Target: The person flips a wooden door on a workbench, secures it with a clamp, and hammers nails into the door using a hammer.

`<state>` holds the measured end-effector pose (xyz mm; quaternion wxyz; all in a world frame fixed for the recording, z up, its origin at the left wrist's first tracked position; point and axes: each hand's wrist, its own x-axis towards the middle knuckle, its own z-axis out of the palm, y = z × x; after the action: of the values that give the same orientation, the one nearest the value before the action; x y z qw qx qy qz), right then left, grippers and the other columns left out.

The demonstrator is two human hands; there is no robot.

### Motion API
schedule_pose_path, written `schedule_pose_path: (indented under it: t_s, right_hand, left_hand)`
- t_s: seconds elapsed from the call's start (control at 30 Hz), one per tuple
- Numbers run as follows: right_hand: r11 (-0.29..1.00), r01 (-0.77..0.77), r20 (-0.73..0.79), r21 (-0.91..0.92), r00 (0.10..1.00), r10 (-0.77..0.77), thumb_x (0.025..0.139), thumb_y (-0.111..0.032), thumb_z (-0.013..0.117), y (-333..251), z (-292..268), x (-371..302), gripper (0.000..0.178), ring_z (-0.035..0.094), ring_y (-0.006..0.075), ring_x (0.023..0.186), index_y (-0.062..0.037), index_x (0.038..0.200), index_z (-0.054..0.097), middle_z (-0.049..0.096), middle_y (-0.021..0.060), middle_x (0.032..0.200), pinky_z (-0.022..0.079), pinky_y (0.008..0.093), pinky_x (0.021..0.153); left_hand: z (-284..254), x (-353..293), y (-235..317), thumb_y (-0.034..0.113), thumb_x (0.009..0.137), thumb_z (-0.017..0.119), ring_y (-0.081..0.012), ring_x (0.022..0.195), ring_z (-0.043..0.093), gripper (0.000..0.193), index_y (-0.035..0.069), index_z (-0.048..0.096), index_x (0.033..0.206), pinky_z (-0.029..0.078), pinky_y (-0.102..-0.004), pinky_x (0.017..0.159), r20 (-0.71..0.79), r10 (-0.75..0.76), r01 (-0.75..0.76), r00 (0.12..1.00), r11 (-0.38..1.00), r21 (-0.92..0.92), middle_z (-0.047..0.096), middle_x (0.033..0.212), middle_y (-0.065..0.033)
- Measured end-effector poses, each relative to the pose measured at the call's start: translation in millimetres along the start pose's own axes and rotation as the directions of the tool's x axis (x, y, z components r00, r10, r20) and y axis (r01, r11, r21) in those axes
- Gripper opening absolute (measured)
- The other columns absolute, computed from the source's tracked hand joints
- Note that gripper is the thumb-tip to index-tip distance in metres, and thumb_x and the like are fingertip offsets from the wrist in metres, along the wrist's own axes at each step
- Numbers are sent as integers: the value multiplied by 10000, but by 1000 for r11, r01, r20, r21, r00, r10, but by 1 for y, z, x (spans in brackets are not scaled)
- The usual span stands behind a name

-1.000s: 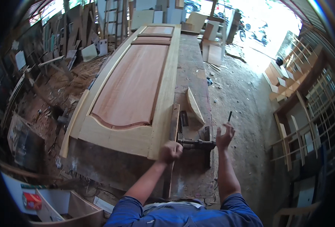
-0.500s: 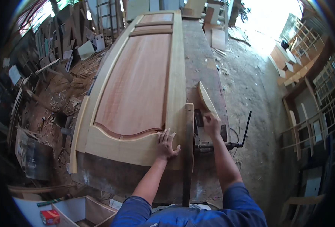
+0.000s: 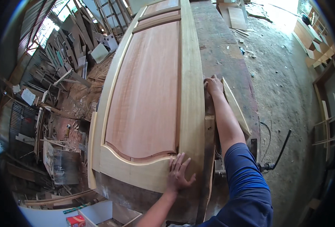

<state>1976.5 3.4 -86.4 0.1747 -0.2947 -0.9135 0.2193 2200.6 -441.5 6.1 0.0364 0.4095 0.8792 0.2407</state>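
Hands repositioned on door
Left hand (image 3: 179, 173) stays flat, fingers spread, on door (image 3: 148, 94); right hand (image 3: 214, 85) has reached farther up the door's edge, fingers curled, grip unclear.

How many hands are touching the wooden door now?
2: the left hand lies flat on the wooden door near its bottom rail; the right hand rests at its right edge.

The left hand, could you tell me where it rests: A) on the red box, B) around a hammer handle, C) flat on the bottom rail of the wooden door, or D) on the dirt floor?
C: the left hand lies open, palm down, fingers spread, on the pale bottom rail of the wooden door.
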Motion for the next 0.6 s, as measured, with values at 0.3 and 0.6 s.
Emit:
schedule_pose_path:
  t_s: [0.3, 0.6]
  right_hand:
    - [985, 9, -80, -172, 996, -23, 977, -227, 705, 43, 0, 0, 207, 692, 374, 1182, -61, 1086, 766, 716, 174, 1261, 586, 486, 965]
    - [711, -32, -34, 702, 996, 79, 948, -28, 783, -123, -124, -245, 245, 645, 77, 769, -9, 1190, 749, 734, 1, 875, 536, 262, 708]
  left_hand:
    - [8, 1, 6, 447, 846, 788, -354, 1566, 412, 737, 120, 609, 1481, 220, -570, 1323, 9, 45, -45, 999, 998, -38, 482, 1640, -183]
    - [-3, -19, -9, 444, 935, 728, -353, 1572, 404, 671, 100, 579, 1492, 186, -588, 1320, -115, 71, -78, 991, 995, -65, 492, 1632, -195]
